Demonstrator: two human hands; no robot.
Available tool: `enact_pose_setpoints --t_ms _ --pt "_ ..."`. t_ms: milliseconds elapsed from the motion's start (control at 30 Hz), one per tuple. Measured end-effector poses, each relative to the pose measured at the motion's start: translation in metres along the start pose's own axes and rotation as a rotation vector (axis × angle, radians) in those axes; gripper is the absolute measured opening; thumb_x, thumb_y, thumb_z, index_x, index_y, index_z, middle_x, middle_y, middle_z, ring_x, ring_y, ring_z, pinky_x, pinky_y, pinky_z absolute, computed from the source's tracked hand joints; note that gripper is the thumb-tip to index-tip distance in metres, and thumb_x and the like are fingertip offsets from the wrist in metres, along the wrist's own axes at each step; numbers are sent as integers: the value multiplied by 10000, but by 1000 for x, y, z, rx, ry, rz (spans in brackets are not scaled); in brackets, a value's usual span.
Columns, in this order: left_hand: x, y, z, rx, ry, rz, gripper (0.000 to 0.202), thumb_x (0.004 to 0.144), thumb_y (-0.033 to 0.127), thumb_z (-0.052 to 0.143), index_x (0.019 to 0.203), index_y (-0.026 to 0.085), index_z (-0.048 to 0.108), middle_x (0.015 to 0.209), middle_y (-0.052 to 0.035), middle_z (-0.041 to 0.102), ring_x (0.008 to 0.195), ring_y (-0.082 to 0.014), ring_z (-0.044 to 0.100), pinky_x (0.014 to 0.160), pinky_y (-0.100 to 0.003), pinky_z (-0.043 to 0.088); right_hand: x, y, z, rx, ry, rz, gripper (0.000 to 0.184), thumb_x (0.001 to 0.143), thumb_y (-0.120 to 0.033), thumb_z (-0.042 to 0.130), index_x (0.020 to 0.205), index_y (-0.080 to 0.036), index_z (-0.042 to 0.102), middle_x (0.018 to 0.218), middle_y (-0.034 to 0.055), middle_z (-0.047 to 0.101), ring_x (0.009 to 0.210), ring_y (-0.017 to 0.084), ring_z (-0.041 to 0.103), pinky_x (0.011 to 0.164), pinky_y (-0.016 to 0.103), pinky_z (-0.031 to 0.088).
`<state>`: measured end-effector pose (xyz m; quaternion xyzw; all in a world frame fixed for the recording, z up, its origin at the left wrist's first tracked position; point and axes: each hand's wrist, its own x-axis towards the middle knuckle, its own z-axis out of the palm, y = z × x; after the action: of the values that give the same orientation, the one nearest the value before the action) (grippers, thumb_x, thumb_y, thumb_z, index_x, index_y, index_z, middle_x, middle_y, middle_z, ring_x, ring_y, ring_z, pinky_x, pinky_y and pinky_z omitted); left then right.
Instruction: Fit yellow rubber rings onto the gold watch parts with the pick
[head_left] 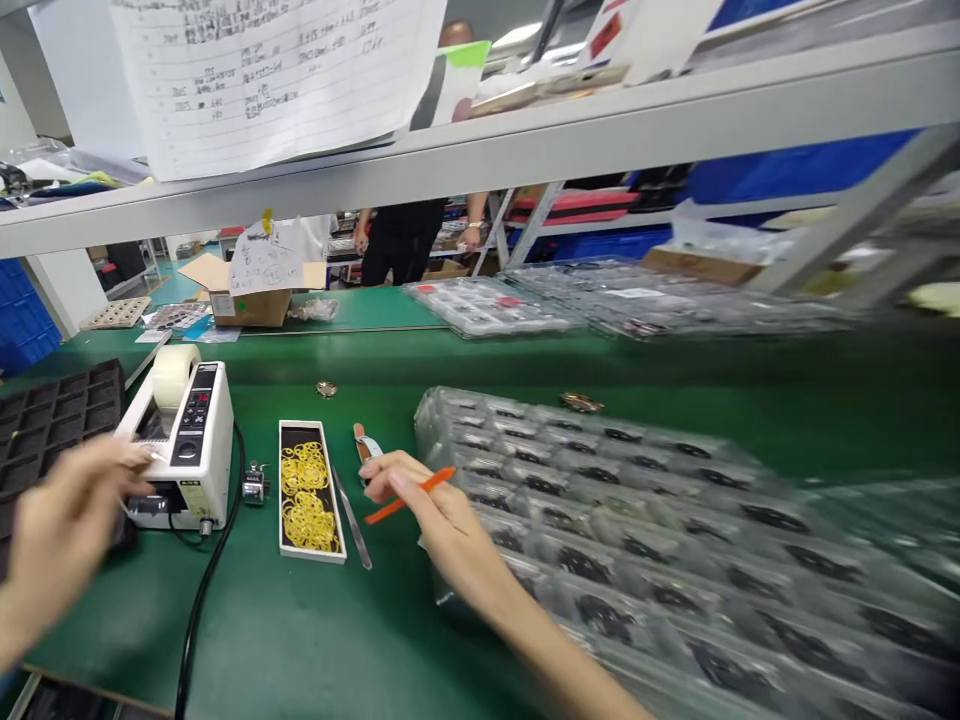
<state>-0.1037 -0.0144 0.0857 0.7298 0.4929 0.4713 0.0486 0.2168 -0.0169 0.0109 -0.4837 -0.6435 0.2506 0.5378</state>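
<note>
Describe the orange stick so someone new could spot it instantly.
On the green bench, find the white box of yellow bands. Just right of it, past the tweezers, the right hand holds the orange stick aslant. Its colour sets it apart from the silvery tweezers.

Tape dispenser (204, 430): left on our counter (285, 640)
Rubber bands (308, 500): in a box (313, 556), right of the dispenser
Tweezers (352, 520): just right of that box
Tray stack (433, 430): right
Carton (255, 308): we see it far left
</note>
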Motion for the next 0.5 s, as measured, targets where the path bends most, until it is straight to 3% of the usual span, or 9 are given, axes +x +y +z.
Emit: enact_pose_setpoints --t_ms 33,100,167,233,300,400,500 --pt "-11 18 26 -159 -189 5 179 848 295 551 985 286 665 942 11 737 691 -172 701 653 -295 575 -1 2 3 11 23 17 559 904 -612 341 659 -186 607 779 55 617 701 173 581 625 288 490" --pt "-25 37 73 -454 -528 -166 247 886 315 500 1036 254 685 982 -29 735 718 -183 712 685 -308 590 -4 7 7 -3 78 63 582 904 -631 317 700 -188 635 654 26 556 599 154 536 548 273 465" --pt "-30 40 110 -681 -626 -402 272 857 345 542 1044 202 679 1049 -72 707 747 -207 714 687 -328 594 -9 10 9 1 150 98 575 916 -615 304 798 -187 668 598 7 517 511 132 479 471 254 424" --pt "-27 33 135 -874 -592 -598 292 809 329 603 1049 169 648 996 -79 700 800 -225 713 747 -350 585 -16 11 11 52 203 76 522 934 -565 326 855 -186 675 630 14 549 529 130 506 488 249 446" --pt "-24 25 148 -1029 -529 -725 315 772 276 638 1065 165 609 946 -62 699 860 -224 707 858 -379 550 -22 10 15 86 178 14 417 939 -484 397 839 -190 675 710 35 608 613 144 572 549 255 486" --pt "-25 18 153 -1157 -465 -800 321 747 211 647 1059 180 581 970 -52 701 951 -215 685 978 -415 478 -30 7 25 57 78 -87 260 916 -349 494 804 -199 674 718 41 638 639 155 607 556 256 497" --pt "-31 17 152 -1208 -475 -801 329 753 216 654 1074 204 583 1026 -51 694 1009 -222 664 1000 -426 457 -36 9 35 56 54 -116 193 901 -285 517 823 -204 674 696 34 652 616 155 623 543 252 507"
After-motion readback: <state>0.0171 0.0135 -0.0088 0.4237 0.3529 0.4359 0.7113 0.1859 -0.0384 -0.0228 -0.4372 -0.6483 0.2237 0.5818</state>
